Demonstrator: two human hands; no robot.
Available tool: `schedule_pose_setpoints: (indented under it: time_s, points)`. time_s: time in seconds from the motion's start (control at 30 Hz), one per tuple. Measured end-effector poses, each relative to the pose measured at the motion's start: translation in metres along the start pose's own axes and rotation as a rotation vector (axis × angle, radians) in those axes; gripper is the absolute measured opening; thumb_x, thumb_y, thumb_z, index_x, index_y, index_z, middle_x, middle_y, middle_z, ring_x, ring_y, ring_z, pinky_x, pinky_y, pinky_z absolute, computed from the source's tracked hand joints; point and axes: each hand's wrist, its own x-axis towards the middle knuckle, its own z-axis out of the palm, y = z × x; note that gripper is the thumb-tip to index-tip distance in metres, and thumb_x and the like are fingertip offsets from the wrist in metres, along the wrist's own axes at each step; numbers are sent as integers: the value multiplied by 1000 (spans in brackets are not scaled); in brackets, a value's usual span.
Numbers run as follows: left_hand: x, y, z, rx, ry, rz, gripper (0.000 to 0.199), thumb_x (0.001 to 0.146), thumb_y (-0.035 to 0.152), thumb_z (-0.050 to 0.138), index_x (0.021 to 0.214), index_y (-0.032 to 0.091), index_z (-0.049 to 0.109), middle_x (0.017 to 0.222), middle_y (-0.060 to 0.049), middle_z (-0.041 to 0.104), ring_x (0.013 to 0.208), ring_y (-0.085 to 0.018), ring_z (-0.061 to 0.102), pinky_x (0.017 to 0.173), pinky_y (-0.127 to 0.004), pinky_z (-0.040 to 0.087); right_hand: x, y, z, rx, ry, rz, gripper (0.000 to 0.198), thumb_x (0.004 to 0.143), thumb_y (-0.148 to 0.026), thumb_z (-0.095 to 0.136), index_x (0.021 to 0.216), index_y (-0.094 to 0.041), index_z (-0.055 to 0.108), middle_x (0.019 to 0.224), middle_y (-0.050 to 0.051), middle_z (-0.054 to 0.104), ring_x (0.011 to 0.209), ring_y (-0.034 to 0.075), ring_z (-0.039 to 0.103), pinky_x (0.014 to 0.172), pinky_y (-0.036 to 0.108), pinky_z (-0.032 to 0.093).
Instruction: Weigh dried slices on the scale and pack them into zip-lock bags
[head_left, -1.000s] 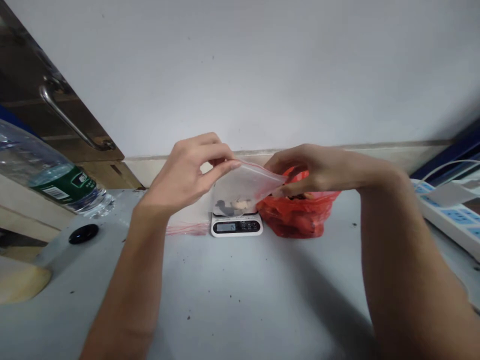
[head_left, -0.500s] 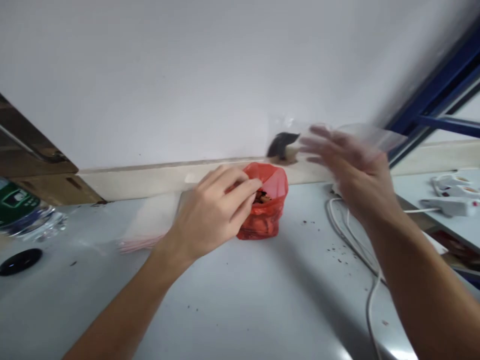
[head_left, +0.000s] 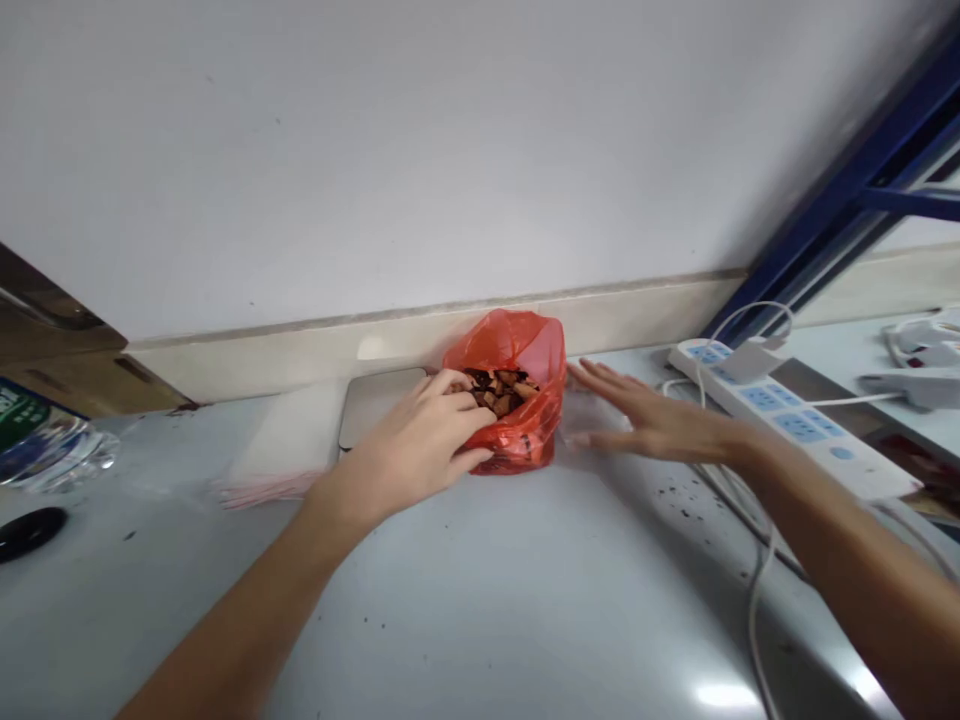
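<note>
A red plastic bag (head_left: 517, 445) stands on the table against the wall, its mouth open. Brown dried pieces (head_left: 501, 392) fill it. My left hand (head_left: 420, 435) grips the bag's left rim, the fingers curled over the edge and the thumb on the near side. To the right of the bag is my right hand (head_left: 645, 415), fingers stretched out and apart, nothing held in it. Between that hand and the red bag lies a blurred clear plastic bag (head_left: 579, 418), partly hidden.
A flat silver scale-like plate (head_left: 375, 400) and a stack of clear bags with pink edges (head_left: 281, 450) lie left. Further left are a bottle (head_left: 56, 445) and a black oval lid (head_left: 31, 532). A power strip (head_left: 795, 415) and white cables (head_left: 757, 600) occupy the right.
My right hand has come down from in front of the wall to beside the red bag and let go of the clear bag with dark contents. My left hand stays at the rim.
</note>
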Motion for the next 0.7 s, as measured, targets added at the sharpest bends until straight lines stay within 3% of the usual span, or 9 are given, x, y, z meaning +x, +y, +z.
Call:
schedule_pose_setpoints:
  time_s: [0.1, 0.17, 0.23, 0.3, 0.4, 0.53, 0.6, 0.7]
  points:
    - [1, 1, 3, 6, -70, -14, 17, 103, 14, 64, 112, 19, 77, 115, -5, 80, 125, -28, 56, 105, -39, 49, 15, -26, -20, 156, 253, 122, 87, 97, -70, 43, 168, -21, 35, 167, 22, 50, 135, 43, 66, 111, 62, 53]
    - [1, -1, 5, 5, -76, -20, 22, 101, 8, 61, 111, 20, 77, 112, -6, 78, 120, -27, 59, 99, -38, 51, 29, -44, -25, 156, 336, 231, 76, 96, -56, 56, 161, -20, 42, 142, 22, 71, 107, 38, 78, 96, 56, 60]
    - [-1, -3, 7, -7, -55, -14, 29, 101, 6, 55, 112, 22, 77, 109, -6, 76, 110, -25, 64, 91, -36, 53, 40, -60, -27, 106, 305, 294, 70, 87, -32, 70, 153, -21, 48, 113, 15, 82, 88, 32, 78, 81, 44, 61]
    - [-4, -4, 5, -26, -42, -19, 35, 101, 6, 50, 115, 23, 76, 109, -6, 74, 100, -23, 68, 84, -33, 54, 46, -71, -30, 83, 277, 317, 66, 81, -13, 68, 144, -24, 54, 97, 7, 81, 75, 26, 73, 67, 34, 56]
    - [-9, -4, -1, -59, -52, -74, 38, 102, 7, 47, 121, 25, 75, 112, -5, 74, 91, -20, 71, 79, -31, 54, 41, -83, -41, 5, 352, 342, 56, 80, -5, 61, 133, -23, 61, 93, 6, 77, 71, 22, 67, 60, 30, 47]
    - [-8, 2, -4, -54, -91, -89, 31, 105, 12, 51, 123, 23, 74, 115, -5, 75, 95, -23, 74, 79, -33, 55, 31, -100, -51, -232, 471, 255, 35, 80, -7, 61, 111, -20, 72, 103, 13, 73, 85, 26, 66, 70, 33, 46]
    - [-7, 5, -2, -29, -100, -53, 26, 107, 15, 53, 122, 22, 74, 118, -6, 77, 99, -24, 75, 82, -34, 56, 34, -110, -47, -259, 393, 159, 20, 82, -13, 62, 95, -22, 74, 96, 10, 73, 81, 24, 66, 69, 33, 46]
    - [-6, 7, 2, -4, -75, 13, 21, 108, 20, 55, 116, 20, 75, 115, -6, 79, 101, -24, 75, 86, -35, 57, 51, -121, -34, -257, -4, 135, 7, 80, -21, 66, 76, -23, 72, 72, 5, 69, 67, 21, 63, 61, 32, 43]
